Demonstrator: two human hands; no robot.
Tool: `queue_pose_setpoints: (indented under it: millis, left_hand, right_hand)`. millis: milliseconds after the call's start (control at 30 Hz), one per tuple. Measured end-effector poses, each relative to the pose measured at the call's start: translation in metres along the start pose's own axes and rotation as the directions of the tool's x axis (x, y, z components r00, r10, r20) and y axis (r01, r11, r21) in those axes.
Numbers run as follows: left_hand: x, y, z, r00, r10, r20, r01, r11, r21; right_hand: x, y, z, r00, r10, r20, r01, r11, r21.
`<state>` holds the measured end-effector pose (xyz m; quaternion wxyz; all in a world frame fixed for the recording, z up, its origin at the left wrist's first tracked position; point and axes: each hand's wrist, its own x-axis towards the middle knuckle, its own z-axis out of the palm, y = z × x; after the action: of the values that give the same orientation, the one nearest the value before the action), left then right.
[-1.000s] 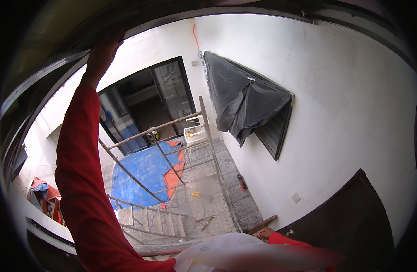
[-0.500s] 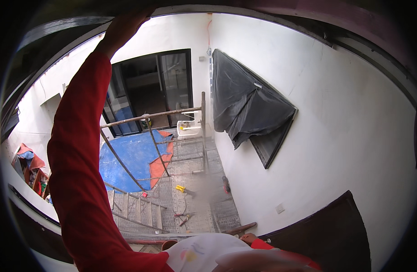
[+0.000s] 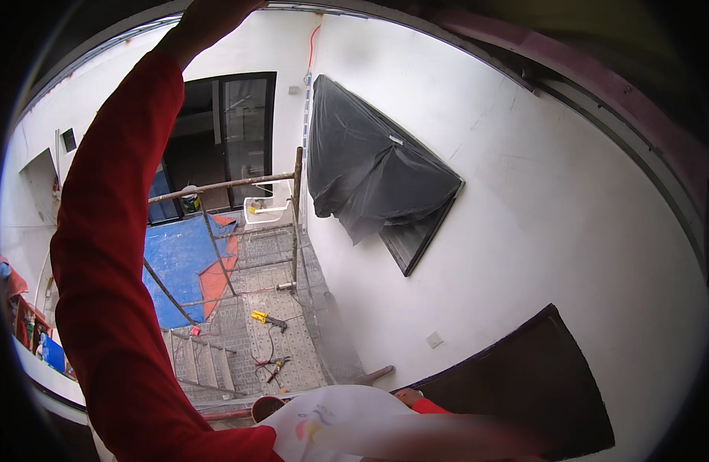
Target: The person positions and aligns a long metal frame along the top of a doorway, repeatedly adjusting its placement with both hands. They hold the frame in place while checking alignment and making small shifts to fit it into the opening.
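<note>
Left hand (image 3: 208,19) raised overhead, red sleeve (image 3: 108,254); one scaffold (image 3: 239,223) below.

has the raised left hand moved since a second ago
Yes. The left hand sits further right along the picture's top edge, now above the dark doorway rather than left of it, though the camera itself also shifted.

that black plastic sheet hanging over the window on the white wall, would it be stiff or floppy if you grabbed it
Probably floppy: the black plastic sheet sags in folds and its lower edge droops to a loose point below the window frame. It looks thin and glossy, so likely light and somewhat slippery. It seems fixed only along the top, so a pull might drag it off.
</note>
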<state>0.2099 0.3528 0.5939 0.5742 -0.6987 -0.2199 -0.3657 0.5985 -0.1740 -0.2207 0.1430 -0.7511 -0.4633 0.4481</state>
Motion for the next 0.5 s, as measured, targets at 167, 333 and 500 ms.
queue_pose_setpoints:
  millis: [167,333,500]
  left_hand:
    - [-0.004,-0.006,0.009,0.981,0.04,-0.191,-0.055,0.996,-0.069]
    - [-0.005,-0.006,0.008,0.995,-0.02,-0.098,0.013,0.997,-0.076]
    - [-0.008,-0.006,0.009,0.98,-0.035,-0.195,0.019,0.996,-0.083]
  right_hand:
    - [-0.021,-0.046,0.011,0.998,-0.05,0.026,0.051,0.998,-0.039]
    - [-0.034,-0.106,0.028,0.999,-0.007,-0.047,0.004,0.998,-0.061]
    - [-0.039,-0.133,0.067,0.998,0.015,-0.068,-0.011,0.998,0.057]
